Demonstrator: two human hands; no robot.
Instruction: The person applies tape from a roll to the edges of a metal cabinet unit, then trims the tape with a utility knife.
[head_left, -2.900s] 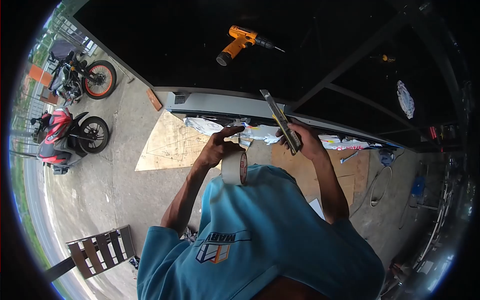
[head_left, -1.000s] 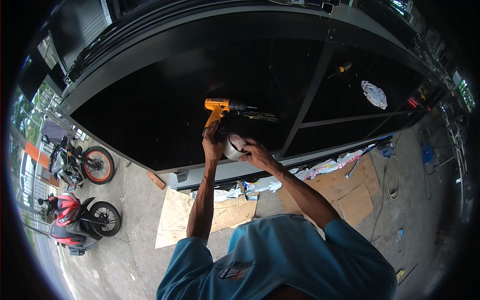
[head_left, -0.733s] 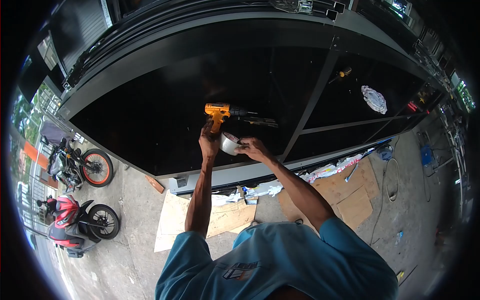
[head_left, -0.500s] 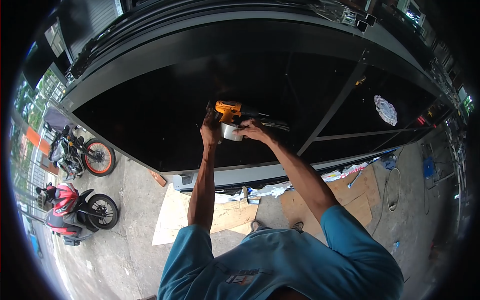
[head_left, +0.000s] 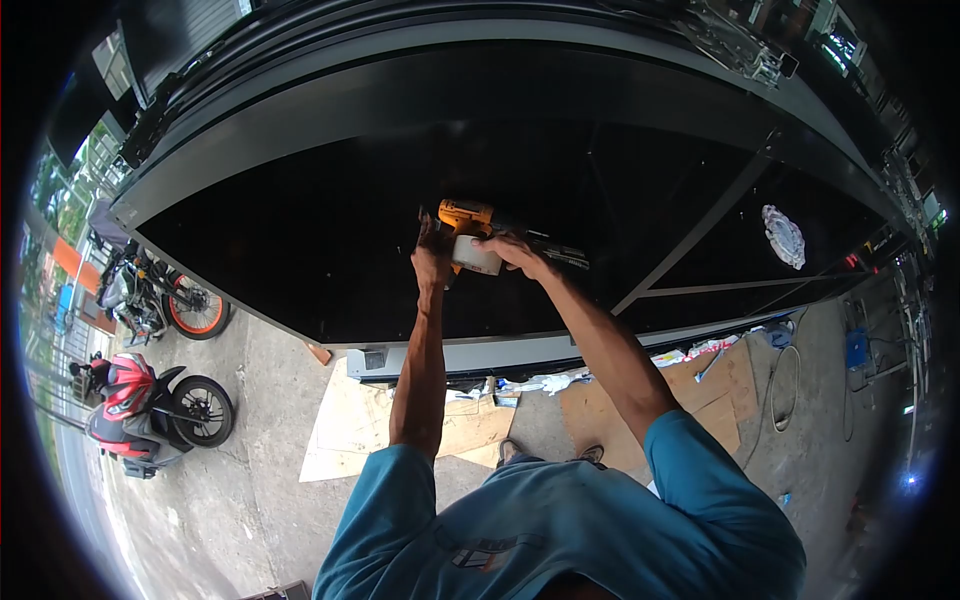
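A white roll of what looks like tape point(head_left: 476, 256) is between my hands, over a glossy black panel point(head_left: 370, 200). My right hand point(head_left: 510, 250) grips the roll from its right side, thumb on the outer face. My left hand point(head_left: 432, 262) is closed at the roll's left side; its fingers are dark, and what they hold cannot be made out. Just beyond the roll lies an orange and black power drill point(head_left: 466, 213), partly covered by the roll and my hands. A dark, narrow tool or strip point(head_left: 562, 254) lies right of my right hand.
A crumpled whitish bundle point(head_left: 783, 237) lies on the panel's right section, past a metal crossbar point(head_left: 700, 225). Cardboard sheets point(head_left: 465, 432) cover the floor by my feet. Two motorcycles, one red point(head_left: 130, 400), stand at left. A coiled hose point(head_left: 785, 390) lies at right.
The white roll has turned so its broad side faces me more, and both hands have shifted slightly right with it. The whole view has also moved a little.
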